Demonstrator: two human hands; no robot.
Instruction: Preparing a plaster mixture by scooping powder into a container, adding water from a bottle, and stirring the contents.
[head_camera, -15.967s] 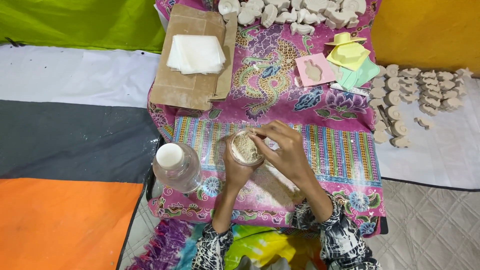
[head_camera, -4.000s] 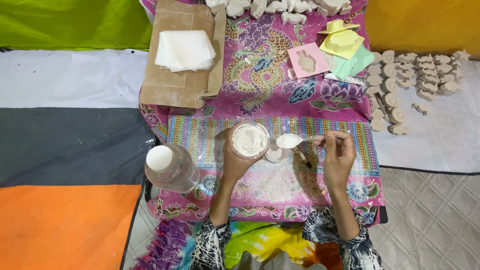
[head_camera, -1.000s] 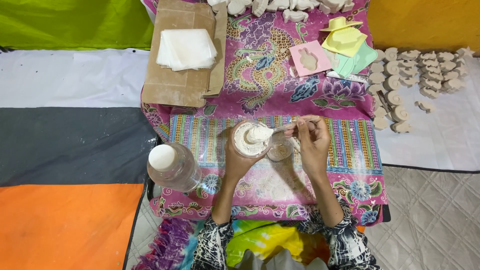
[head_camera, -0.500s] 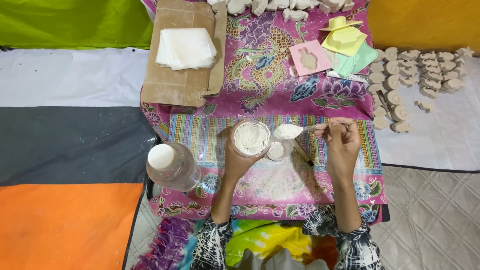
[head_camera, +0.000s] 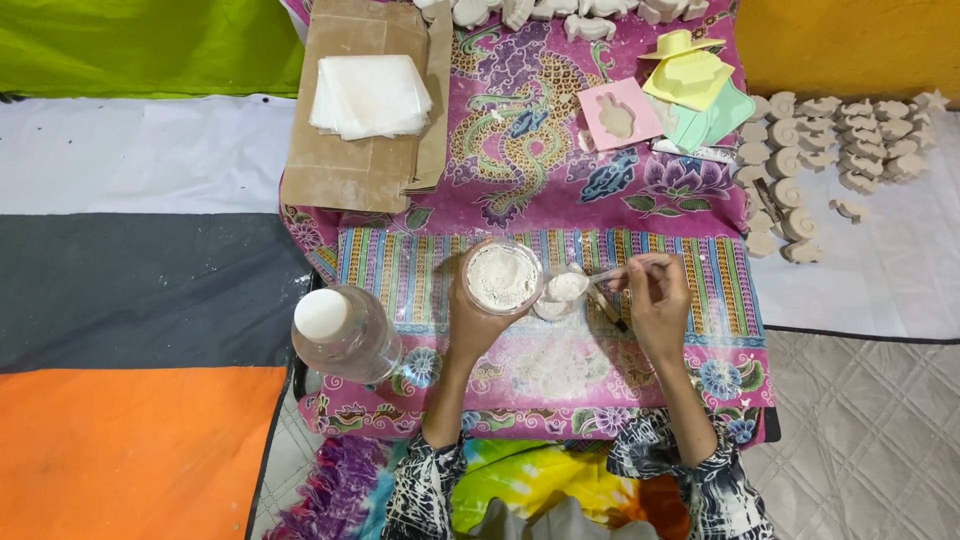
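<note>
My left hand (head_camera: 472, 320) holds up a clear round tub of white powder (head_camera: 501, 277) over the striped part of the cloth. My right hand (head_camera: 655, 305) grips a clear plastic spoon (head_camera: 600, 275), its bowl heaped with white powder over a small cup (head_camera: 556, 297) that stands right beside the tub. Spilled white powder (head_camera: 560, 365) dusts the cloth below both hands.
A clear bottle with a white cap (head_camera: 340, 330) stands left of my left arm. A flattened cardboard box (head_camera: 365, 110) carries a stack of white sheets. Pink, yellow and green moulds (head_camera: 680, 95) lie at the back, and several pale cast figures (head_camera: 840, 150) lie on the right mat.
My right hand has swung the loaded spoon leftward from beside the tub to over the small cup. The tub in my left hand stayed put.
</note>
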